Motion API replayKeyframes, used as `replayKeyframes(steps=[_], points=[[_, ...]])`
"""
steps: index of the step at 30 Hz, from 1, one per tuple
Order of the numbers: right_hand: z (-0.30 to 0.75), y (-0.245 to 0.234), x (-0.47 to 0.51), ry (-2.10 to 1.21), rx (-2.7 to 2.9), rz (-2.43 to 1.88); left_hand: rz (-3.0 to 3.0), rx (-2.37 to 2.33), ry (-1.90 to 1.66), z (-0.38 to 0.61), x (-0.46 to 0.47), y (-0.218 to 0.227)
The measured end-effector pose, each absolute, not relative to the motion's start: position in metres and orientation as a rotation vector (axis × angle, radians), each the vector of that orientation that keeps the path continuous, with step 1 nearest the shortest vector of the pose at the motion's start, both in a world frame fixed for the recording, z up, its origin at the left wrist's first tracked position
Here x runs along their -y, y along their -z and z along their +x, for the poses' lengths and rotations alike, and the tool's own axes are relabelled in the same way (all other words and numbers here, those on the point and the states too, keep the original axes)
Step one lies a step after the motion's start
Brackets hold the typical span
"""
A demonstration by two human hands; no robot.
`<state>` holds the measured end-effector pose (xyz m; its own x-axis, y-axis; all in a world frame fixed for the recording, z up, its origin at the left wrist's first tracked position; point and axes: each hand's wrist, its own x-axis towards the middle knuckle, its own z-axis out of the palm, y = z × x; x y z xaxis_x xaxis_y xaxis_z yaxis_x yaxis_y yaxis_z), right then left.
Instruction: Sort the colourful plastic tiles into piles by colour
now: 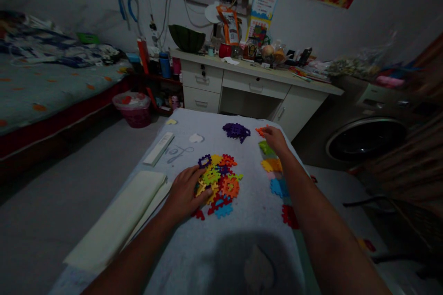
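Note:
On the cloth-covered table lies a mixed pile of toothed, gear-like plastic pieces [230, 186] in red, orange, yellow, blue and purple. My left hand [185, 191] rests at the pile's left side, fingers and thumb spread over it. At the far right edge, my right hand [276, 139] pinches an orange toothed piece [260, 131], partly hidden by the fingers. A heap of purple pieces [237, 131] lies to its left. Down the right side run green pieces [266, 148], yellow-orange pieces [271, 165], blue pieces [278, 187] and a red piece [289, 215], some partly behind my right forearm.
A folded pale cloth [117, 221] and a long white box [158, 149] lie along the table's left side. Behind stands a cluttered desk [204, 73]. A washing machine [349, 115] is at right, a bed [51, 87] and pink bin [136, 117] at left.

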<state>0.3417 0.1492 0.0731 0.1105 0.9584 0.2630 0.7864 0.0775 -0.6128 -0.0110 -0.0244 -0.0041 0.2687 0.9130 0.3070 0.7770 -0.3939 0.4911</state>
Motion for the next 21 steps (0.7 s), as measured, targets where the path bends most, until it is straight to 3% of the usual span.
replayKeyframes(steps=[6,21], points=[[0.265,-0.052,-0.091,-0.598,2.146,-1.512,2.244,-1.569,-0.832,-0.009,0.024,0.000],[0.235,-0.031,-0.074,-0.386,2.387,-1.786,2.259,-1.566,-0.852,-0.009,0.023,0.005]])
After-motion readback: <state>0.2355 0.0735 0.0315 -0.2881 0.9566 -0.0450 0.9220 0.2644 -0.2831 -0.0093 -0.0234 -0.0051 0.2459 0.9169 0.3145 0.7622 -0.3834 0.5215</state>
